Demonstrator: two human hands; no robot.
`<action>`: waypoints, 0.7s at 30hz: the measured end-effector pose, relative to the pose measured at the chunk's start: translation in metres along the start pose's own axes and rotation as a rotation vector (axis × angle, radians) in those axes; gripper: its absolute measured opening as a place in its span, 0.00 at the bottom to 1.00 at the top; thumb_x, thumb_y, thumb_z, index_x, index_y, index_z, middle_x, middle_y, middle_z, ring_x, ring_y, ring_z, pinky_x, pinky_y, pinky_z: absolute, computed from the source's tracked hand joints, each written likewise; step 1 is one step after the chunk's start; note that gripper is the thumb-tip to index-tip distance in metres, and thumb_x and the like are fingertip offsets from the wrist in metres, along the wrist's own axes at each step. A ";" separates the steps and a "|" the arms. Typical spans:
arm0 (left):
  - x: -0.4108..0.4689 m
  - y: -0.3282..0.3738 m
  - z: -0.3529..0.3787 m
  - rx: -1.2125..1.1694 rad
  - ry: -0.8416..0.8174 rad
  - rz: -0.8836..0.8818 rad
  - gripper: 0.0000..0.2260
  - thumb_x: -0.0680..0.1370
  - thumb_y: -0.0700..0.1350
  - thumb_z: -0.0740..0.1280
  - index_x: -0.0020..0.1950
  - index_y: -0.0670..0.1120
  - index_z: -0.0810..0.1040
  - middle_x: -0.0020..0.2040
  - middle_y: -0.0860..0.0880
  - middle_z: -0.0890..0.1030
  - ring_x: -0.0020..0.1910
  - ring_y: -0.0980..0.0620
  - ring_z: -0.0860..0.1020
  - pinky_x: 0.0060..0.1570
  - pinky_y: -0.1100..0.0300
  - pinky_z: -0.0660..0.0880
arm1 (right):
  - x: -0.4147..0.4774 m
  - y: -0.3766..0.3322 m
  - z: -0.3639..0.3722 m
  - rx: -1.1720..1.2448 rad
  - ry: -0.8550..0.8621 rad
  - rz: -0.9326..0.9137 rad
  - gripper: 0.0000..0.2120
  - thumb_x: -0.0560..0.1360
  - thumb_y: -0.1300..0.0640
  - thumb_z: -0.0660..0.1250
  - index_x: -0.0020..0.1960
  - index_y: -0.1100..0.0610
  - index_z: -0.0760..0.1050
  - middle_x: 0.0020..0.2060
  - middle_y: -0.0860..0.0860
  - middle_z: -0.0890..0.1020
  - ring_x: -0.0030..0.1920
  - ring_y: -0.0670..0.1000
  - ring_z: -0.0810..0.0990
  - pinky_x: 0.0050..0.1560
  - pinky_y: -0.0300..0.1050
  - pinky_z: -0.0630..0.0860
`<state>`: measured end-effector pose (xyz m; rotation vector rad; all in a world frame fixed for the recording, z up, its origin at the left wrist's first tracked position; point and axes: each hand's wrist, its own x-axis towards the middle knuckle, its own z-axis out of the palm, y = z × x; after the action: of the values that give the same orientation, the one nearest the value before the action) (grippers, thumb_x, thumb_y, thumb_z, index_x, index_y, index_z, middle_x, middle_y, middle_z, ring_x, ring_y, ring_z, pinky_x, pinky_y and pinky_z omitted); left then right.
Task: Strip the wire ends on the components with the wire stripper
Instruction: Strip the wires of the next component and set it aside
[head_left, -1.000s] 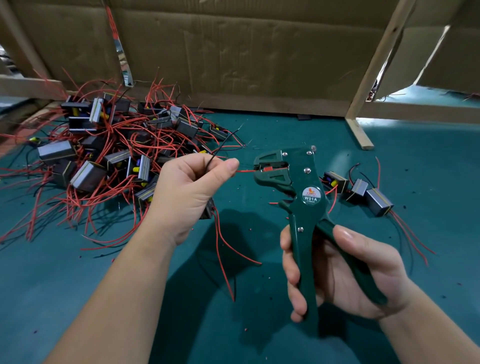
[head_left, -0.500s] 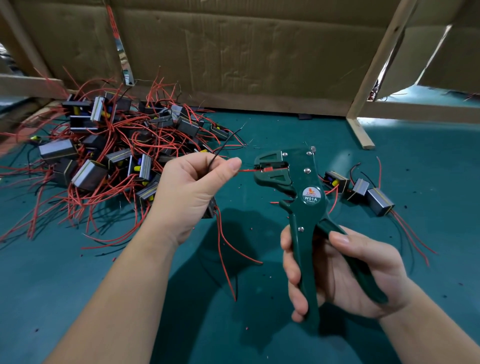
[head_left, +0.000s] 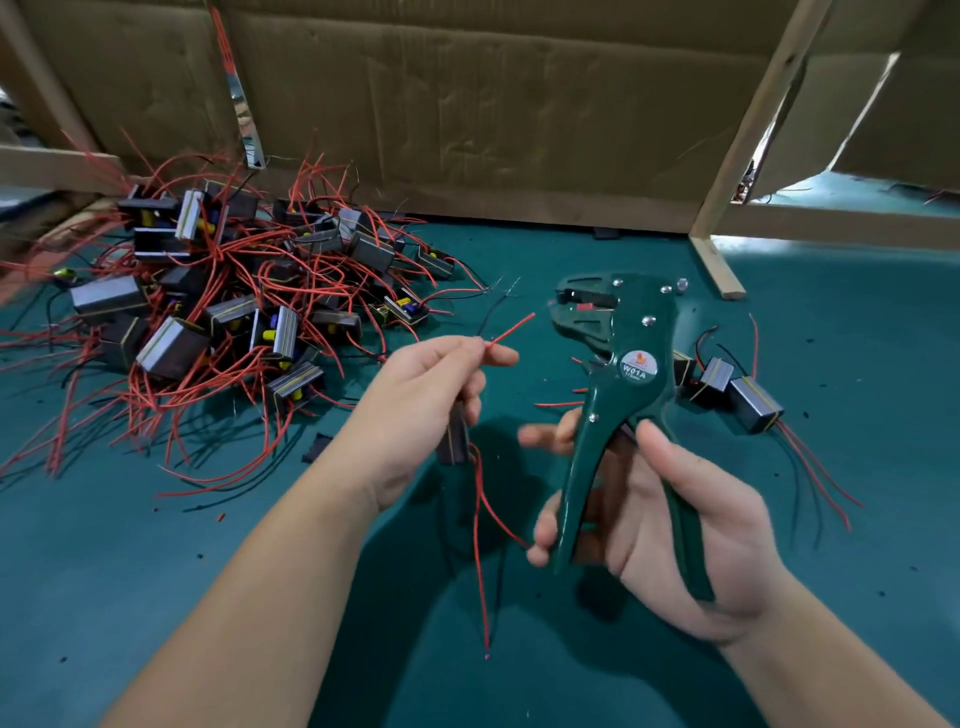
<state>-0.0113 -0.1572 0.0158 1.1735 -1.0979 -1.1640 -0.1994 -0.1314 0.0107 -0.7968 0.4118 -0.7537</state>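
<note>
A thin red wire (head_left: 511, 326) sticks up and to the right from the left hand (head_left: 426, 400), pinched between thumb and forefinger. Its free tip is close to the head of the wire stripper but does not touch it. A thin black wire (head_left: 492, 307) rises from the same pinch. The lower fingers of this hand curl around a small dark block-shaped component (head_left: 455, 439), from which more red leads hang towards the mat.

The dark green metal wire stripper (head_left: 631, 332) stands upright just right of the wire, its jaws pointing left with a red bit showing inside the head. A round label (head_left: 638, 365) on its body reads "W01A"; the smaller print and orange logo are too fine to read. The right hand (head_left: 675, 519) grips the two handles, which are spread apart: the thumb lies on the right handle, the fingers wrap the left one, and one finger, blurred, points left.

Behind the left hand lies a tangled pile of components (head_left: 234, 301), dark blocks with silver-grey bands, yellow parts and long red leads. Three similar components (head_left: 727, 384) sit right of the stripper. All of it rests on a teal felt-like mat (head_left: 156, 597) dotted with small red and black scraps. A brown cardboard wall (head_left: 467, 104) and a pale wooden strip (head_left: 722, 265) close off the back.
</note>
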 end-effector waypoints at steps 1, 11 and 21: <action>-0.001 0.000 0.003 -0.049 0.017 -0.018 0.14 0.83 0.42 0.57 0.44 0.44 0.80 0.28 0.54 0.70 0.27 0.56 0.69 0.36 0.60 0.66 | 0.001 -0.001 -0.001 -0.005 -0.003 0.020 0.28 0.63 0.47 0.78 0.56 0.62 0.78 0.51 0.63 0.78 0.40 0.64 0.80 0.44 0.62 0.77; 0.003 -0.002 0.002 -0.181 0.181 -0.094 0.08 0.80 0.35 0.61 0.49 0.45 0.78 0.33 0.50 0.78 0.31 0.57 0.76 0.37 0.64 0.72 | 0.006 0.005 -0.003 -0.018 0.051 0.045 0.32 0.57 0.57 0.79 0.57 0.67 0.75 0.51 0.63 0.78 0.40 0.64 0.79 0.43 0.64 0.77; -0.001 -0.008 -0.030 1.242 0.659 0.182 0.17 0.71 0.46 0.68 0.60 0.52 0.78 0.66 0.47 0.69 0.65 0.40 0.63 0.63 0.46 0.59 | -0.001 -0.019 -0.021 -0.364 0.582 -0.425 0.14 0.73 0.69 0.60 0.56 0.57 0.74 0.45 0.50 0.81 0.42 0.64 0.80 0.46 0.64 0.79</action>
<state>0.0182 -0.1541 0.0055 2.1028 -1.3375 0.2288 -0.2208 -0.1501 0.0118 -1.0155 0.9378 -1.3408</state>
